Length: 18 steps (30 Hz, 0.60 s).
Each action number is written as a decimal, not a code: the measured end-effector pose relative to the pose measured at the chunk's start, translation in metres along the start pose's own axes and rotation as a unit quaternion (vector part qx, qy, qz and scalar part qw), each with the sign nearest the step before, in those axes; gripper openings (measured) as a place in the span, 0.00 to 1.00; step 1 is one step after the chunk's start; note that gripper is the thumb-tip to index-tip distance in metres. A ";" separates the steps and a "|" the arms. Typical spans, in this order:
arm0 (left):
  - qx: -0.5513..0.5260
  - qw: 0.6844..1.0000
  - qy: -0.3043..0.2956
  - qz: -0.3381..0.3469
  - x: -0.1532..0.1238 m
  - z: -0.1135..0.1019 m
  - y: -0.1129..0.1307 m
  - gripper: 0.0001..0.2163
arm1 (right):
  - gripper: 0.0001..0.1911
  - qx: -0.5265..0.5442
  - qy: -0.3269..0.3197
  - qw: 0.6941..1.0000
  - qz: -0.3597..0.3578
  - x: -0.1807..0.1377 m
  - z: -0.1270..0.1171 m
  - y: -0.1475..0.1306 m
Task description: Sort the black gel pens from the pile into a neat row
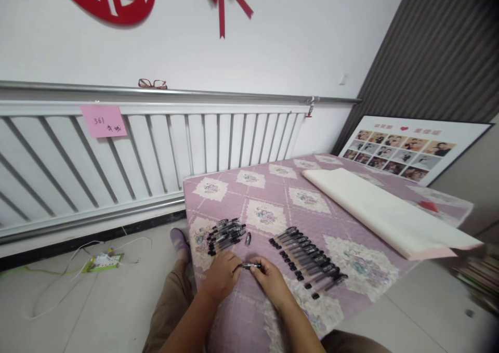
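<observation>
Both my hands hold one black pen [250, 265] level above the mattress edge. The fingers of my left hand [223, 274] close on its left end, and my right hand [268, 277] pinches its right end. Just beyond the hands lies a small black pen cap [248, 238]. To its left is a loose pile of black pens [227, 233]. On the right, several pens [312, 254] lie side by side in a slanted row, with small black pieces at their near left ends.
The pens rest on a mattress [268, 179] with a purple floral cover. A large cream sheet [374, 207] lies on its right side, before a photo board [405, 145]. A white radiator [218, 140] runs along the wall. A power strip [102, 262] with cables sits on the floor.
</observation>
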<state>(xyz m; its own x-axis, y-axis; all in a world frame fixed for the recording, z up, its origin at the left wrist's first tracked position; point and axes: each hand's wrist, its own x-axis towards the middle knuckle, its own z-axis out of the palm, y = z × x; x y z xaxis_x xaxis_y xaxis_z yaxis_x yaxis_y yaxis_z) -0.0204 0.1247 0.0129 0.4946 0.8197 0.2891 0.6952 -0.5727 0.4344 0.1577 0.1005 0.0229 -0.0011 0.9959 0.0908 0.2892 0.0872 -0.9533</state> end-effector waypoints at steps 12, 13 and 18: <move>0.018 1.000 -0.008 -0.012 0.002 -0.001 0.000 0.09 | 0.13 0.082 0.026 0.995 0.060 0.000 0.001 0.010; 0.021 1.000 -0.012 -0.010 0.002 0.000 -0.001 0.09 | 0.13 0.077 0.021 0.995 0.057 0.000 0.001 0.010; 0.038 0.999 -0.018 0.002 0.003 0.004 -0.004 0.08 | 0.13 0.057 0.000 0.997 0.056 0.000 0.000 0.010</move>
<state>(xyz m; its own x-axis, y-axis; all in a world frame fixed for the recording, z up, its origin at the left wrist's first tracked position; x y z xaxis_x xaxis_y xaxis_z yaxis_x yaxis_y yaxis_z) -0.0198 0.1298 0.0088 0.5141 0.8175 0.2596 0.7305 -0.5759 0.3670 0.1611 0.1017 0.0132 0.0249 0.9995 -0.0191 0.1775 -0.0232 -0.9838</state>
